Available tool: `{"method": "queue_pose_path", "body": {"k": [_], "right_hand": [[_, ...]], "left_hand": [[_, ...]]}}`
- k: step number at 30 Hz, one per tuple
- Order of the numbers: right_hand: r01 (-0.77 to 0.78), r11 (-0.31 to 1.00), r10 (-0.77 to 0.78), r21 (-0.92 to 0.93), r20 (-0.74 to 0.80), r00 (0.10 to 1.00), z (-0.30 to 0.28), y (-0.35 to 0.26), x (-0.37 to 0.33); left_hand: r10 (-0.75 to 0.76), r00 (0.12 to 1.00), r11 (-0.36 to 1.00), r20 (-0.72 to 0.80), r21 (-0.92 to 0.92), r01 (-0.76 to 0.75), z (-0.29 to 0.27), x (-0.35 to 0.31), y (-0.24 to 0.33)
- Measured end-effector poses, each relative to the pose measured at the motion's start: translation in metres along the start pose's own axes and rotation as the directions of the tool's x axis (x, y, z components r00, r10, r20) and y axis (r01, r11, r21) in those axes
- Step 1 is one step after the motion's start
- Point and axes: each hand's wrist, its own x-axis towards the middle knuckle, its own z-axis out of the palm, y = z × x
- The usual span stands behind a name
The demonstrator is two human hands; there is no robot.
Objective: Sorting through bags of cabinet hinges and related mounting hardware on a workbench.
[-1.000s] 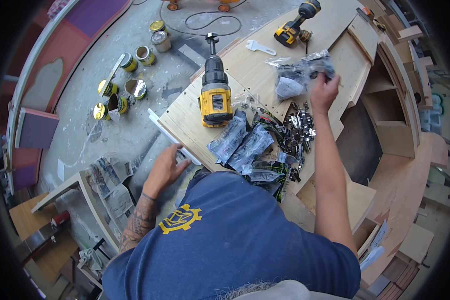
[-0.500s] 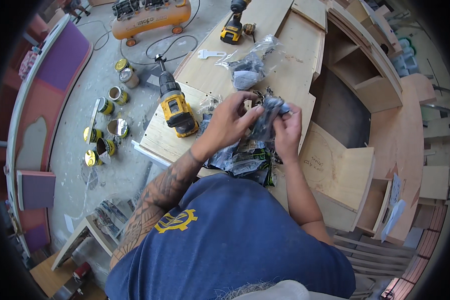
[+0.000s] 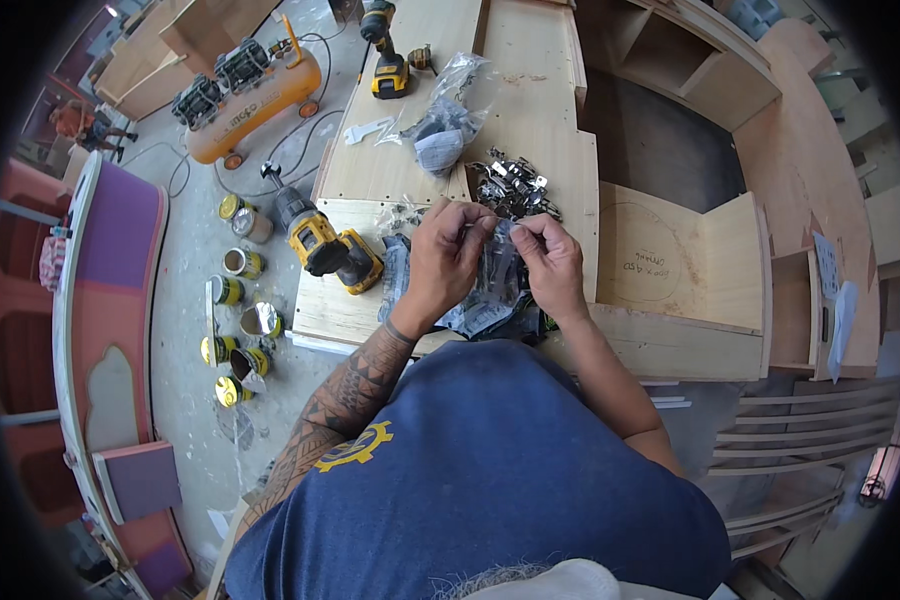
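Note:
My left hand (image 3: 450, 250) and my right hand (image 3: 550, 262) meet close together over the wooden worktop, fingertips pinched. Between them they grip the upper edge of a clear plastic packet (image 3: 500, 268), which hangs toward me; what is inside is hard to make out. Just beyond my fingers lies a loose pile of shiny metal hardware (image 3: 515, 187), which looks like hinges. More crumpled plastic packets (image 3: 470, 318) lie beneath my hands, partly hidden by them. A yellow and black cordless drill (image 3: 325, 245) rests to the left of my left hand.
Farther up the worktop (image 3: 440, 215) are a bag of small parts (image 3: 442, 140), a flat white piece (image 3: 368, 130) and a second cordless tool (image 3: 385, 60). Wooden cabinet boxes (image 3: 680, 260) stand at right. Paint cans (image 3: 245, 318) and an orange air compressor (image 3: 260, 105) occupy the floor at left; another person (image 3: 85, 125) is beyond.
My hands have come lower and closer together, now pinching the packet's edge. The metal pile beyond them is now exposed to view. My view has turned, shifting the surroundings.

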Motion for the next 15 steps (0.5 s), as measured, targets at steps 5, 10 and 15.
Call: {"method": "queue_pose_path", "body": {"k": [5,10,15], "right_hand": [[-0.155,0.956,0.143,0.248,0.068,0.987,0.006,-0.013,-0.004],[-0.135,0.982,0.146,0.133,-0.081,0.986,0.004,0.016,-0.006],[-0.061,0.998,0.06,-0.005,-0.156,0.986,0.008,0.014,-0.001]], "left_hand": [[0.037,0.999,0.993,-0.023,0.116,-0.034,0.001,-0.003,-0.003],[-0.074,0.992,0.996,0.106,0.048,0.07,-0.006,-0.009,0.001],[-0.044,0.968,0.995,0.249,0.1,0.019,-0.016,-0.011,-0.009]]}}
